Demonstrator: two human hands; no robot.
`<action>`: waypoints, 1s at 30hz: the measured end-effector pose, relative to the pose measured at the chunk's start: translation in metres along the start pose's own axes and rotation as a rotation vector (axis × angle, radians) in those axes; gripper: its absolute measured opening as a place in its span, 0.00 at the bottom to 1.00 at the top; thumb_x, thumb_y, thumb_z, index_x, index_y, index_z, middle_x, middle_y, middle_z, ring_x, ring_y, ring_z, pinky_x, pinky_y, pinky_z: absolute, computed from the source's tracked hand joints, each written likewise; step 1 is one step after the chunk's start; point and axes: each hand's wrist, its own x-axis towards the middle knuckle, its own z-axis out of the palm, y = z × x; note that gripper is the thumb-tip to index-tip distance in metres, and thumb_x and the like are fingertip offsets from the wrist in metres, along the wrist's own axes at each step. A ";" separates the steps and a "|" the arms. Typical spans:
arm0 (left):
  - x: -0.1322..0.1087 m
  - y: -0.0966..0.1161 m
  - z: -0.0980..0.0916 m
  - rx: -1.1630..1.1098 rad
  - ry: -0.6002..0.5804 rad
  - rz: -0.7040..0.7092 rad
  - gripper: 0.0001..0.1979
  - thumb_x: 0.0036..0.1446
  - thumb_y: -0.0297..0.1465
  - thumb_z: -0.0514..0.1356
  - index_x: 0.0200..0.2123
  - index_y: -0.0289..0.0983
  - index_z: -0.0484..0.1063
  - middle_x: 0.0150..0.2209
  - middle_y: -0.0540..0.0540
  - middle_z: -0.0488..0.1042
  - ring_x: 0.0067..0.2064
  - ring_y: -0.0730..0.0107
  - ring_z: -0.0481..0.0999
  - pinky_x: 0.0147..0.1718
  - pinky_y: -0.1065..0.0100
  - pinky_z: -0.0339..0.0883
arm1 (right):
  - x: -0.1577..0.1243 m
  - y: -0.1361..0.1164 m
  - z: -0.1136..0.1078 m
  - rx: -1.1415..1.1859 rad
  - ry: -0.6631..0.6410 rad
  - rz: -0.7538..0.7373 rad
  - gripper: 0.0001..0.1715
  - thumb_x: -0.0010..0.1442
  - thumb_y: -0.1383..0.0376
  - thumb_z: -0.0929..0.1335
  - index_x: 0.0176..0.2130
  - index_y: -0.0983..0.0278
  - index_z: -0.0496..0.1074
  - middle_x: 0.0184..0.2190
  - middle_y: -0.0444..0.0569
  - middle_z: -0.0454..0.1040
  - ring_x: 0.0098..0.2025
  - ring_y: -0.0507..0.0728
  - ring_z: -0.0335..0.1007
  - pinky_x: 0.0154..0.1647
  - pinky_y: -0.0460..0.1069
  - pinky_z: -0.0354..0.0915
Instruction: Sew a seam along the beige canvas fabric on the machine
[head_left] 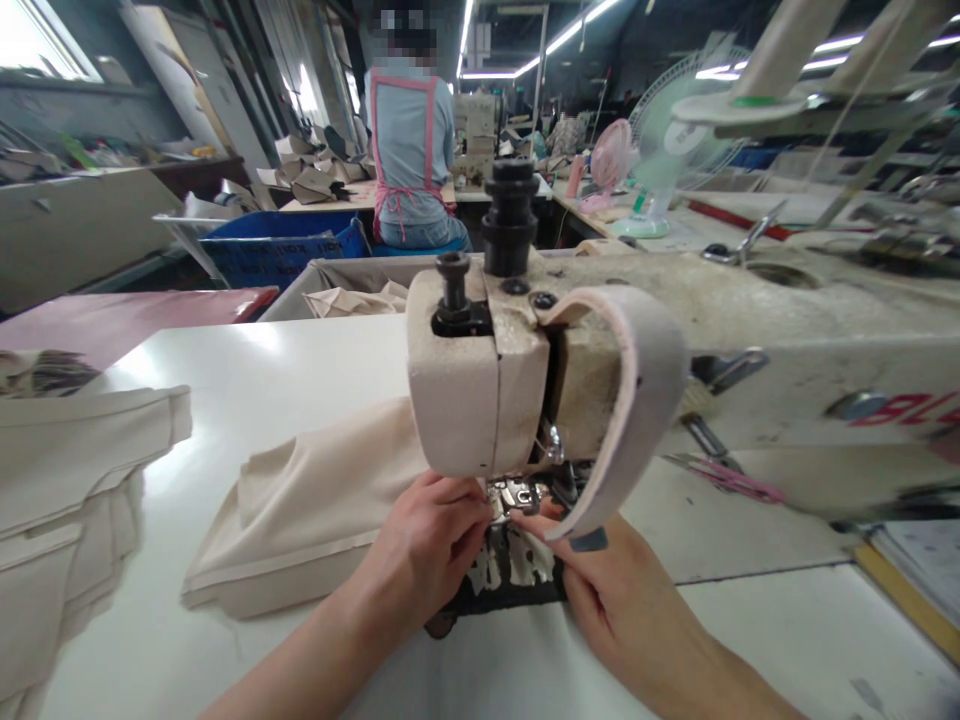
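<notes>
A beige sewing machine (480, 390) stands over the white table, with its metal presser foot (517, 495) low at the needle area. Just left of the foot is my left hand (431, 535), its fingers closed and pressed together at the edge of the beige fabric (315, 490). That fabric spreads leftward from the machine head. On the other side, my right hand (607, 570) reaches in with its index finger stretched to the foot; its other fingers are partly hidden behind a curved strap (652, 380). What the left fingertips pinch is too small to make out.
Stacked beige pieces (75, 500) lie at the left. Pink-handled scissors (739, 480) rest right of the machine. Beyond are a blue crate (281, 245), a seated person (411, 150) in a pink-trimmed apron, and a green fan (667, 140). Papers (922, 570) sit at the right edge.
</notes>
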 end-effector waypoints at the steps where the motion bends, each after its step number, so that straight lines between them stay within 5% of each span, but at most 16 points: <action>1: 0.000 0.000 -0.001 0.002 -0.011 0.001 0.09 0.57 0.21 0.55 0.29 0.37 0.72 0.29 0.49 0.73 0.32 0.68 0.72 0.34 0.69 0.66 | 0.000 0.000 0.000 -0.008 -0.011 -0.006 0.30 0.55 0.79 0.57 0.53 0.62 0.69 0.51 0.55 0.69 0.53 0.64 0.64 0.51 0.61 0.65; 6: 0.002 0.000 -0.004 -0.029 -0.063 -0.011 0.08 0.56 0.20 0.57 0.30 0.37 0.73 0.30 0.49 0.75 0.33 0.69 0.73 0.35 0.70 0.66 | 0.004 -0.005 0.002 -0.114 -0.010 -0.063 0.33 0.58 0.80 0.57 0.58 0.60 0.66 0.51 0.56 0.69 0.52 0.65 0.64 0.47 0.62 0.67; 12: 0.000 -0.004 0.001 -0.098 0.040 -0.079 0.07 0.52 0.19 0.60 0.29 0.37 0.73 0.30 0.49 0.77 0.33 0.69 0.76 0.35 0.72 0.68 | 0.008 -0.003 0.007 -0.237 0.051 -0.115 0.31 0.55 0.81 0.57 0.53 0.64 0.70 0.44 0.58 0.73 0.44 0.65 0.69 0.36 0.58 0.69; 30: -0.007 -0.012 0.015 -0.041 0.087 -0.077 0.09 0.56 0.21 0.57 0.26 0.37 0.70 0.28 0.49 0.76 0.31 0.69 0.75 0.33 0.71 0.68 | 0.008 0.004 0.021 -0.255 0.100 -0.150 0.31 0.58 0.79 0.60 0.57 0.62 0.66 0.47 0.58 0.73 0.44 0.65 0.69 0.36 0.56 0.69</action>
